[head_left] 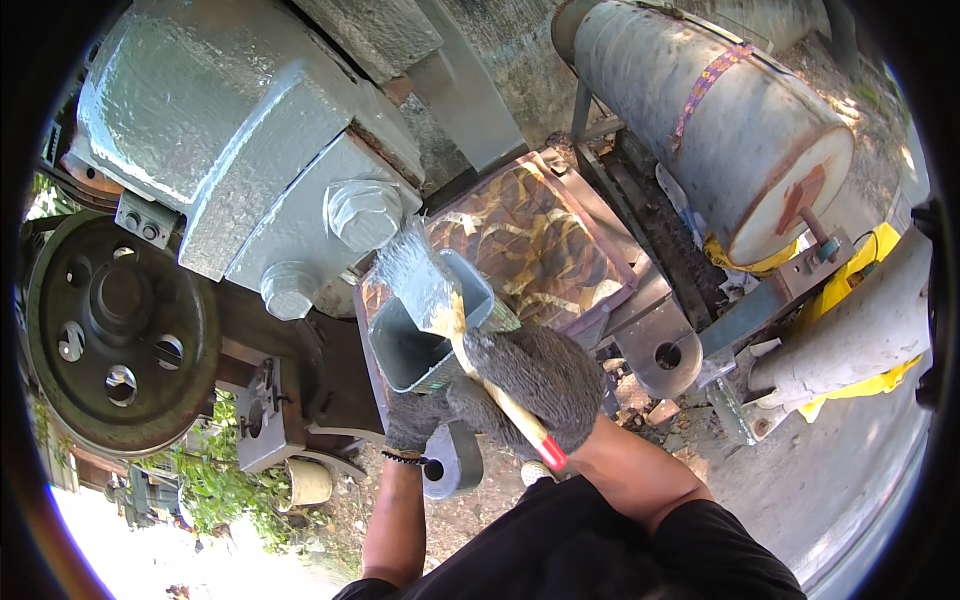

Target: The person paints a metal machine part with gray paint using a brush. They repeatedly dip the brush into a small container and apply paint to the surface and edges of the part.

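I am watching the fingers [540,385] of the right hand [535,385], gloved in grey knit, curling tight around the yellow handle of a paintbrush [440,300]; its red butt end is sticking out below the glove toward the lower edge of the view. The left hand [420,408], gloved the same way, is gripping a small rectangular paint tin [425,345] from underneath, its fingers pressed against the tin's base and near wall. The brush's grey-loaded bristles are pointing up and left, lying over the tin's open mouth and reaching just beside a large painted nut [362,213].

That nut is sitting on a grey-painted machine housing [235,130] filling the upper left, so room on that side is tight. A dark spoked wheel [120,330] is crowding the left edge. Right behind the tin, a rusty rimmed tray [545,235] is closing off the middle. Farther right, well apart from the hands, a grey cylinder tank [715,120] is lying on its side. Open ground is showing only toward the lower right, beside the right forearm.
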Action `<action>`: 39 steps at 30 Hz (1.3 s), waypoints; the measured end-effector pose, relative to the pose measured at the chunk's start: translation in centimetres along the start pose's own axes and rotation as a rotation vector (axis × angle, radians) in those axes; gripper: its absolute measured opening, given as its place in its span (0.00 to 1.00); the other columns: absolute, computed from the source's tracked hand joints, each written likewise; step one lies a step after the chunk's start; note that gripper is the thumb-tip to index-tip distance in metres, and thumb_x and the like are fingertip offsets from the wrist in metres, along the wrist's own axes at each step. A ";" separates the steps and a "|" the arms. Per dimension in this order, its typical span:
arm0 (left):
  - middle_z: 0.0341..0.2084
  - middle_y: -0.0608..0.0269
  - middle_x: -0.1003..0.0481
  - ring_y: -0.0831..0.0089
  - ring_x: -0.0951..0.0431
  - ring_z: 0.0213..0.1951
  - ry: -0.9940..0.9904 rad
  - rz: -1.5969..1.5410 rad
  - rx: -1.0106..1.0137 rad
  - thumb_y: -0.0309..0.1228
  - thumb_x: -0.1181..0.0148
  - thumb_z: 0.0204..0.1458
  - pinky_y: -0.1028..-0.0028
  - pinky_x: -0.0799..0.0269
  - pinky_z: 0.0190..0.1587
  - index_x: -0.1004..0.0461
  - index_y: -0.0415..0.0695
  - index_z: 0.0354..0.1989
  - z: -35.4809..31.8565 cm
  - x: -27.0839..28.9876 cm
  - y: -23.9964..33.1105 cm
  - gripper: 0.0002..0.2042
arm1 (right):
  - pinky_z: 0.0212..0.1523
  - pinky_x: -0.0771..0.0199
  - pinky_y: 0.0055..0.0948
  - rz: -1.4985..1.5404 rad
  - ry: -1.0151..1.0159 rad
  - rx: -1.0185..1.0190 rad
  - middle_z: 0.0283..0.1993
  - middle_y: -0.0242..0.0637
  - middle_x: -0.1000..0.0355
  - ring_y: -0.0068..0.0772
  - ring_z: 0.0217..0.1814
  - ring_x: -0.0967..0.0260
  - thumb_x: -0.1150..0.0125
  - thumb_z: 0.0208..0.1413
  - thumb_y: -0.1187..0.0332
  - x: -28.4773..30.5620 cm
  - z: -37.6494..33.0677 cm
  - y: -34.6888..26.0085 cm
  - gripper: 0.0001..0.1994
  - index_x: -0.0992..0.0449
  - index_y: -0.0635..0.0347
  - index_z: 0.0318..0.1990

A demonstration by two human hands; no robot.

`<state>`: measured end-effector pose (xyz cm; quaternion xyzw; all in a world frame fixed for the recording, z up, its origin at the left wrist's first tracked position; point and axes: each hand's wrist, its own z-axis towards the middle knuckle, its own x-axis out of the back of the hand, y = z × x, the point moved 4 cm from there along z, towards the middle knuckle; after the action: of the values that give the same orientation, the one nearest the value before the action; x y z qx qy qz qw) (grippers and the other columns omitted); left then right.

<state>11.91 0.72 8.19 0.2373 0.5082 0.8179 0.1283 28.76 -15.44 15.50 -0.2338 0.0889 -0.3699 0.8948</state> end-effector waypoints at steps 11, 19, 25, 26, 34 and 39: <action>0.42 0.55 0.17 0.56 0.16 0.39 -0.051 0.701 -0.487 0.41 0.36 0.62 0.64 0.20 0.48 0.27 0.39 0.63 -2.1 3.5 -4.3 0.25 | 0.38 0.22 0.44 -0.053 -0.055 0.075 0.42 0.45 0.21 0.49 0.37 0.22 0.32 0.56 0.71 -1.9 -0.8 -0.5 0.30 0.29 0.59 0.68; 0.63 0.55 0.27 0.64 0.26 0.62 -0.143 -0.297 0.167 0.26 0.24 0.51 0.63 0.30 0.65 0.34 0.40 0.68 -1.5 2.7 -5.5 0.35 | 0.35 0.24 0.48 -0.028 0.042 0.111 0.36 0.43 0.23 0.51 0.32 0.24 0.32 0.56 0.69 -2.6 -1.1 0.0 0.29 0.28 0.56 0.66; 0.55 0.60 0.25 0.71 0.23 0.55 -0.193 0.210 -0.136 0.28 0.27 0.57 0.68 0.23 0.58 0.34 0.41 0.66 -1.9 2.6 -4.0 0.30 | 0.33 0.24 0.44 -0.153 0.017 -0.039 0.35 0.42 0.22 0.50 0.33 0.23 0.29 0.56 0.63 -0.1 -2.4 -0.8 0.17 0.20 0.54 0.52; 0.58 0.60 0.26 0.70 0.24 0.57 -0.191 0.194 -0.041 0.27 0.22 0.51 0.68 0.25 0.59 0.35 0.40 0.67 -1.8 2.7 -4.3 0.36 | 0.34 0.24 0.45 -0.232 0.089 0.015 0.36 0.42 0.22 0.50 0.34 0.23 0.28 0.56 0.63 0.6 -2.3 -1.1 0.17 0.20 0.54 0.52; 0.56 0.55 0.23 0.63 0.22 0.56 -0.091 0.119 0.007 0.27 0.24 0.48 0.63 0.27 0.61 0.30 0.39 0.64 -1.6 2.7 -3.3 0.33 | 0.37 0.24 0.46 -0.193 0.146 0.039 0.40 0.45 0.20 0.53 0.38 0.21 0.29 0.59 0.62 0.0 0.2 -0.5 0.17 0.21 0.57 0.53; 0.57 0.55 0.23 0.63 0.23 0.57 -0.168 0.135 0.071 0.31 0.20 0.46 0.64 0.27 0.62 0.31 0.39 0.65 -1.6 2.9 -3.3 0.37 | 0.36 0.23 0.45 -0.206 0.073 0.064 0.40 0.44 0.19 0.52 0.38 0.20 0.27 0.58 0.65 0.7 -0.4 -0.9 0.17 0.20 0.57 0.53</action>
<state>8.45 2.27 5.43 0.3432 0.5071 0.7834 0.1068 28.55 -16.61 15.61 -0.1994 0.0850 -0.4707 0.8552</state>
